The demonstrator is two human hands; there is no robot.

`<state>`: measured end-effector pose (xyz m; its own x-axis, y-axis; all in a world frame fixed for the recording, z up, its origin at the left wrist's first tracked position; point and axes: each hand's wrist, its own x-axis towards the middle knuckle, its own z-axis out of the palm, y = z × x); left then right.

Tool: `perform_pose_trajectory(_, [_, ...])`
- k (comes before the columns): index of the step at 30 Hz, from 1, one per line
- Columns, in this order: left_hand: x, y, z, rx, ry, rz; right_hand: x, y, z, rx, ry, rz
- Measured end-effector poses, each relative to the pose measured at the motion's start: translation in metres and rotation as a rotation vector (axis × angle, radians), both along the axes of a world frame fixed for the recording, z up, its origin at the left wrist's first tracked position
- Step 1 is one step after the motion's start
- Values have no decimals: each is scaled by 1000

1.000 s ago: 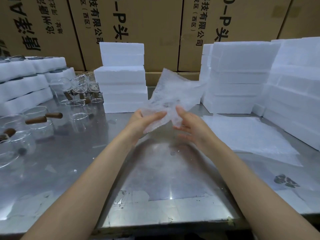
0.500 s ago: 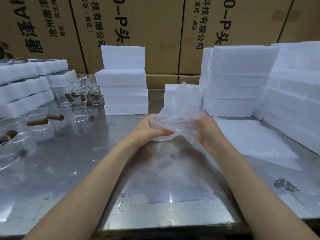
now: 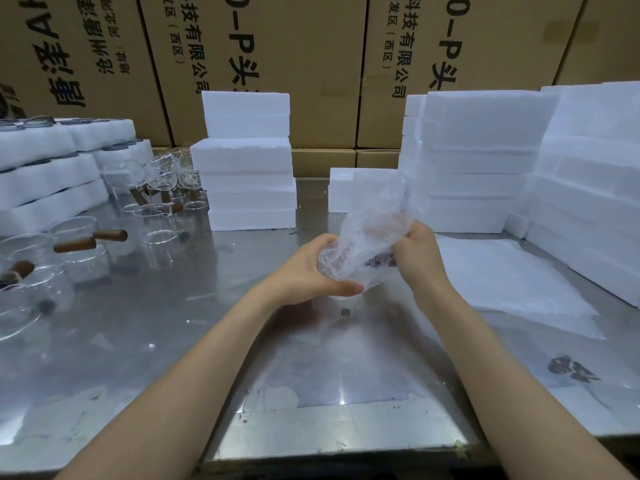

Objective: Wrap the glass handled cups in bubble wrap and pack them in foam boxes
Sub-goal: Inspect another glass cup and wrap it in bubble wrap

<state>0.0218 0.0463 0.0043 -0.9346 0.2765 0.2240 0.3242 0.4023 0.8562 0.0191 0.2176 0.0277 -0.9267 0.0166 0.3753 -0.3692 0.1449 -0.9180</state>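
Bubble wrap (image 3: 372, 233) is bunched up around what looks like one of the glass cups, held just above the middle of the steel table (image 3: 173, 341). You can sort of make out a round glass shape through the plastic on the left side, but the cup itself is mostly hidden, so I can't say how it's turned. Loose top of the wrap sticks up and flares out above the hands.

Left hand (image 3: 311, 271) is cupped under and around the left side of the bundle, fingers curled onto it, thumb lying along the bottom edge. Right hand (image 3: 419, 251) grips the right side, fingers curled into the wrap.

Just right of the hands, a flat stack of bubble wrap sheets (image 3: 502, 282) lies on the table. Behind the bundle there's a single low foam box (image 3: 346, 188), with a taller foam box stack (image 3: 247, 161) to its left and big foam stacks (image 3: 485, 157) along the right side.

Over on the left, a bunch of unwrapped glass cups (image 3: 156, 220) with wooden handles (image 3: 90, 239) stand together, with more foam trays (image 3: 52, 174) behind them. Cardboard cartons (image 3: 277, 46) with printed text line the back.
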Motion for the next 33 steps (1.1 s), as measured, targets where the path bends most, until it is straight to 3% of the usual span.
perform_pose_trajectory(6, [-2,2,-4,74,20,-29,9,-8,1,157,-23,152])
perform_pose_trajectory(12, [-2,8,-1,111,67,-94,9,-21,-5,420,156,-9])
perform_pose_trajectory(26, [-5,-7,-3,368,-131,-160,2,-19,-13,393,142,112])
perform_pose_trajectory(33, [-11,-4,-6,468,-166,-177,1,-16,-12,309,191,31])
